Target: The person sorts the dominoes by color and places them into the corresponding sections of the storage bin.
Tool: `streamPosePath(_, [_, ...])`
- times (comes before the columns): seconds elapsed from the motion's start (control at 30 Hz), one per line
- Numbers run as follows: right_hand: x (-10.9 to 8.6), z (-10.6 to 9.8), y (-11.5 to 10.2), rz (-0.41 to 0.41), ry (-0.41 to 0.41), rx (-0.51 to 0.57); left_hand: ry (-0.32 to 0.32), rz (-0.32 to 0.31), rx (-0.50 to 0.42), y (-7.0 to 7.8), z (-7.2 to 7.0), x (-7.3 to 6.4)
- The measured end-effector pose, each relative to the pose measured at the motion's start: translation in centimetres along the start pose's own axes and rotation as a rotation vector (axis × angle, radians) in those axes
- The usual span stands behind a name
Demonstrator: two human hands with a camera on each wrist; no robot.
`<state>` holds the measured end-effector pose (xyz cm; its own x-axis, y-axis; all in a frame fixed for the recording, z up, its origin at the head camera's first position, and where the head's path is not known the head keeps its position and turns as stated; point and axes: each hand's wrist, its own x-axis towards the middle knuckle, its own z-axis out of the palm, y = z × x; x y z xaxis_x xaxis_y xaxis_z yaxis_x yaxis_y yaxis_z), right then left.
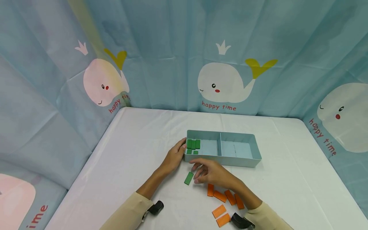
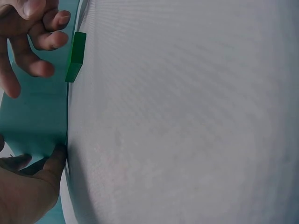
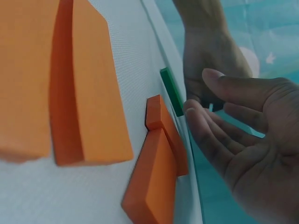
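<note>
A light blue two-compartment box (image 1: 227,161) sits on the white table, its left end gripped by my left hand (image 1: 173,157). In the left wrist view, the left thumb (image 2: 55,163) lies against the box wall. Several green blocks (image 1: 193,144) are inside the left compartment, at its left end. One green block (image 1: 188,178) lies on the table just in front of the box. My right hand (image 1: 214,174) hovers just right of that block with loosely bent, spread fingers and nothing between them. The right wrist view shows its fingertips near the green block (image 3: 172,92).
Several orange blocks (image 1: 219,196) lie on the table below the right hand and forearm, two of them (image 1: 223,220) nearer the front. A blue curtain with whale prints (image 1: 172,64) hangs behind the table (image 1: 129,143). The box's right compartment (image 1: 237,149) holds no blocks.
</note>
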<state>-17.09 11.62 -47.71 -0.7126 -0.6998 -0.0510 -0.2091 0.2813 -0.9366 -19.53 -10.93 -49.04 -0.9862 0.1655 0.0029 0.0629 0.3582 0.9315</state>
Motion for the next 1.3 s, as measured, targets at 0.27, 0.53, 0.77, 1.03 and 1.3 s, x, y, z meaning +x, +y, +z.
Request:
streamPosePath(0.27, [0.3,0.1,0.1,0.039,-0.013,-0.013,-0.001,0.004,0.000,-0.1,-0.1,-0.1])
streamPosePath(0.53, [0.8,0.2,0.3,0.029,-0.009,-0.032,-0.003,0.003,0.003,0.0,-0.1,0.0])
streamPosePath(0.77, [1.3,0.6,0.2,0.014,-0.005,-0.074,-0.003,0.000,-0.003,-0.1,-0.1,0.1])
streamPosePath(1.03, [2.1,1.1,0.0,0.006,-0.019,-0.110,-0.009,0.005,-0.020,-0.2,-0.1,0.1])
streamPosePath(1.3, [2.5,1.5,0.2,-0.025,-0.041,-0.211,-0.016,-0.007,-0.030,0.0,-0.1,0.1])
